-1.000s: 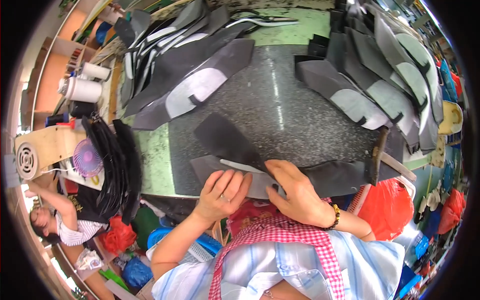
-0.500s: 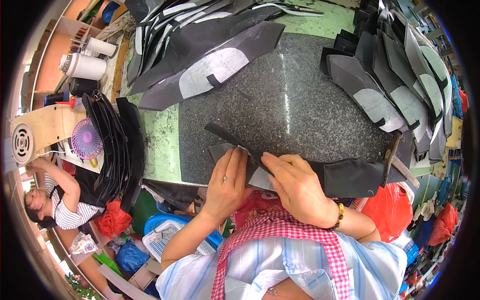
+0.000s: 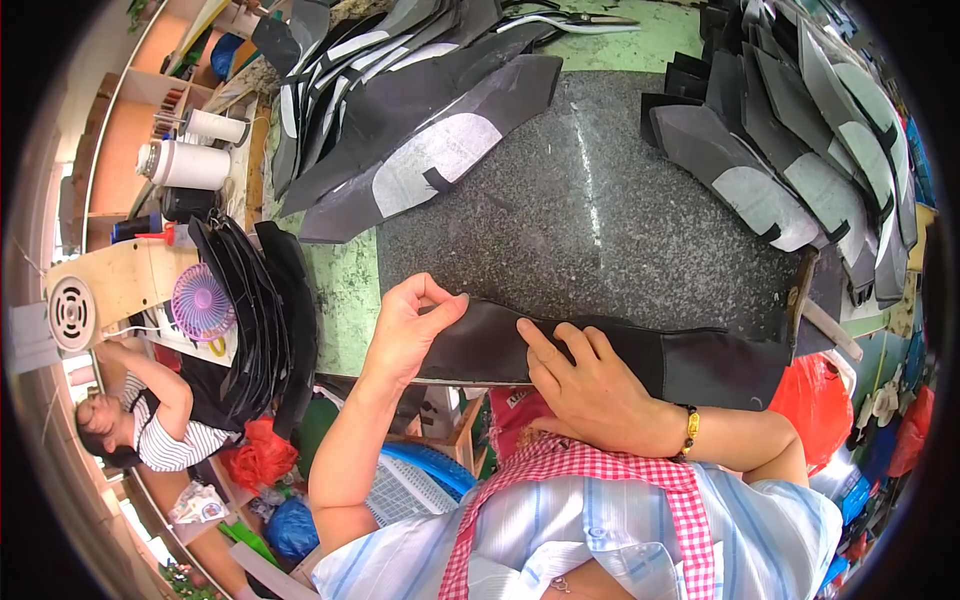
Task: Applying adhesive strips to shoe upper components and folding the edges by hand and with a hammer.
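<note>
A long black leather-like piece lies along the near edge of the dark stone slab, its smooth side up. My left hand pinches the piece's far left corner between thumb and forefinger. My right hand rests on its middle, the fingers stretched out over the surface and the fingertips near its far edge. The piece runs on to the right, past a cross seam, close to a hammer on the slab's right side.
Stacked black pieces with pale grey patches lie at the far left and far right. Light-handled scissors are at the back. More black strips, a purple fan and another person are at the left.
The folded-over left part of the black piece now lies flat, its pale patch out of sight. My left hand has moved left to its corner; my right hand's fingers have spread over it.
</note>
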